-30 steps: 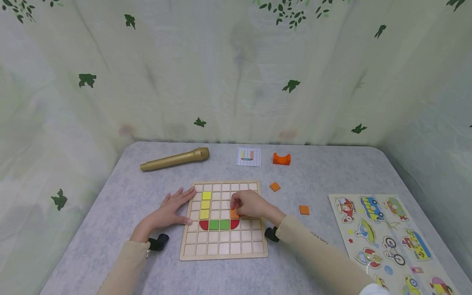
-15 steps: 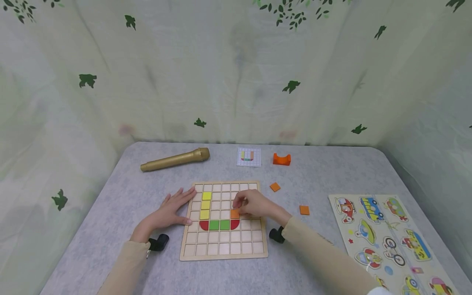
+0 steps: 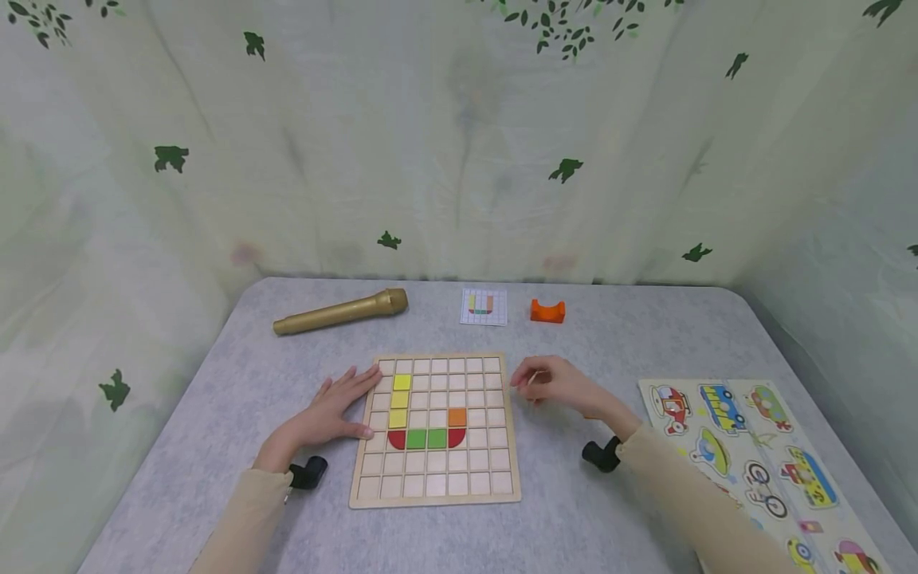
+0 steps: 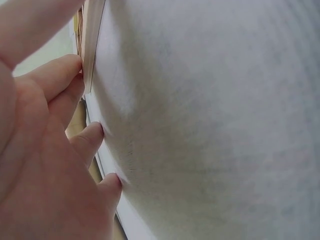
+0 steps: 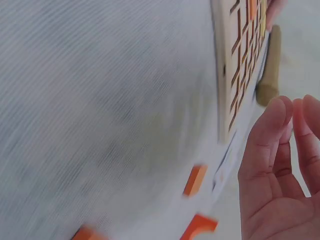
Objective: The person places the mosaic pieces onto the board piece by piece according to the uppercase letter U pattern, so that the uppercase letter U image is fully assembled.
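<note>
A wooden grid board [image 3: 434, 503] lies on the table. In it, yellow tiles [image 3: 398, 399] form a column at left, above a row of red end pieces and two green tiles [image 3: 426, 438]. One orange tile [image 3: 457, 417] sits above the right red piece [image 3: 456, 438]. My left hand [image 3: 330, 410] rests spread along the board's left edge, its fingertips [image 4: 75, 62] touching the frame. Just right of the board, my right hand [image 3: 562, 384] hovers with fingers loosely bent and nothing held. Below it in the right wrist view lie a loose orange tile [image 5: 195, 180] and another [image 5: 87, 234].
A gold toy microphone [image 3: 340, 311], a small pattern card [image 3: 484, 307] and an orange curved block [image 3: 548, 312] lie along the back of the table. At right is a board with colourful vehicle pictures [image 3: 746, 454], partly covered by the right sleeve.
My right hand has left the orange tile in the grid and moved right, off the board, to above a loose orange tile. My left hand stays in place.
</note>
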The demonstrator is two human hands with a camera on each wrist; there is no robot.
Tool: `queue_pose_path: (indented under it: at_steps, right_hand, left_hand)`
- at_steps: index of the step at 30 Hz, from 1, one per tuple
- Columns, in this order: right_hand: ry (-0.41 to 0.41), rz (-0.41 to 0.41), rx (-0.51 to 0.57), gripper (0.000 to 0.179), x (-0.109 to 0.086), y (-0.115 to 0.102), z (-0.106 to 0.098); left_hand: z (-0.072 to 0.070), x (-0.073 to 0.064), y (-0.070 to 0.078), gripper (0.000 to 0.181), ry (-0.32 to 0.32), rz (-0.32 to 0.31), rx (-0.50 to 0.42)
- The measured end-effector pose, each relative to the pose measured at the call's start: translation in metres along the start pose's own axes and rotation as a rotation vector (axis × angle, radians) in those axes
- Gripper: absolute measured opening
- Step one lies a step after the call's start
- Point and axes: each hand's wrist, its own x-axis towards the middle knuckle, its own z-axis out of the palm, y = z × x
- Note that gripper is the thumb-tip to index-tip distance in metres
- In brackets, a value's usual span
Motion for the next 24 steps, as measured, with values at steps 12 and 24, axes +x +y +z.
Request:
queue_pose_path:
  at_steps: [12,24]
  right_hand:
    - [0.103,0.104,0.007,0.023,-0.054,0.035,-0.055]
    - [0.110,0.113,-0.058,0.020,-0.072,0.051,-0.068]
  left_hand:
    - [0.001,0.001,0.000,0.096,0.000,0.006,0.005]
    - [0.000,0.001,0.000,0.096,0.008,0.011,0.013]
